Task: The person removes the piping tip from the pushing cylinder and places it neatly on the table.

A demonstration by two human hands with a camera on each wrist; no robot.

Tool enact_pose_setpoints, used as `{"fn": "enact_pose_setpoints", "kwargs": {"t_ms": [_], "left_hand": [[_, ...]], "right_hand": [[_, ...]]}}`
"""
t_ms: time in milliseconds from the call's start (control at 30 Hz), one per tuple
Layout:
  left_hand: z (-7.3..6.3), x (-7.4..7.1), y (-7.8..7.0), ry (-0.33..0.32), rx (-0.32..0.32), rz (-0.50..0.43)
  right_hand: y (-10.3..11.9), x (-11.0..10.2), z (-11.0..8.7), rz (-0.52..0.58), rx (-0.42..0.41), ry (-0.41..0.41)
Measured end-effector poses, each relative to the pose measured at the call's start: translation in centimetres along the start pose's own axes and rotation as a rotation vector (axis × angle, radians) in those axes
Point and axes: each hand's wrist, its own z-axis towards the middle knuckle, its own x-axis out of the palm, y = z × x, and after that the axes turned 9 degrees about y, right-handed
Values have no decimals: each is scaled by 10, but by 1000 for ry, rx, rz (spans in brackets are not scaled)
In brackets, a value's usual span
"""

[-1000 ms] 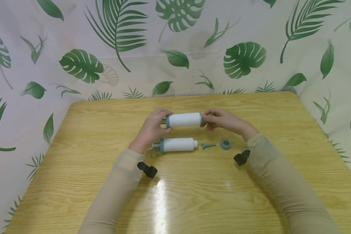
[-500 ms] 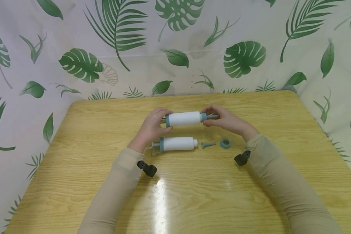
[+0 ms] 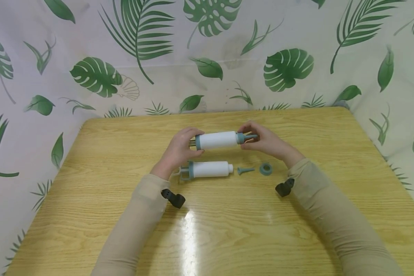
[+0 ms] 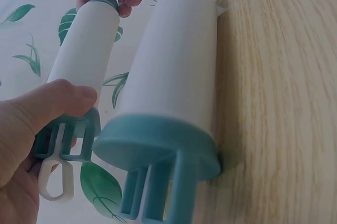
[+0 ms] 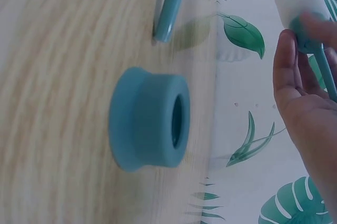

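Note:
My left hand (image 3: 179, 147) grips the teal-flanged end of a white sausage stuffer (image 3: 217, 140), its thumb along the tube in the left wrist view. A pale plunger loop (image 4: 58, 182) sticks out below that hand. At the other end, the thumb and fingers of my right hand (image 3: 263, 142) hold the teal screw ring (image 3: 240, 138). A slim teal nozzle (image 3: 250, 136) points out of this ring toward the right palm. Nearer to me, a second white stuffer (image 3: 210, 169) lies on the table, plunger end to the left.
Right of the second stuffer lie a loose teal nozzle (image 3: 245, 171) and a loose teal ring (image 3: 266, 169), in one row. All rest on a wood-grain table (image 3: 227, 226). A leaf-patterned cloth (image 3: 227, 88) hangs behind the far edge.
The right fingers have loosened and spread around the ring, so the nozzle they covered a second ago now shows. The left hand and the parts on the table stay put.

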Motion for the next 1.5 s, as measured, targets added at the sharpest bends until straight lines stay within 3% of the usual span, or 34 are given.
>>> {"fn": "enact_pose_setpoints", "kwargs": {"t_ms": [300, 733, 1000, 1500], "left_hand": [[0, -1, -1, 4, -11, 4], [1, -1, 1, -1, -9, 19], [2, -1, 0, 21, -33, -43], [4, -5, 4, 66, -73, -169]], "right_hand": [[0, -1, 2, 76, -9, 14], [0, 1, 2, -21, 4, 9], [-1, 0, -1, -117, -33, -24], [0, 3, 0, -57, -67, -73]]}}
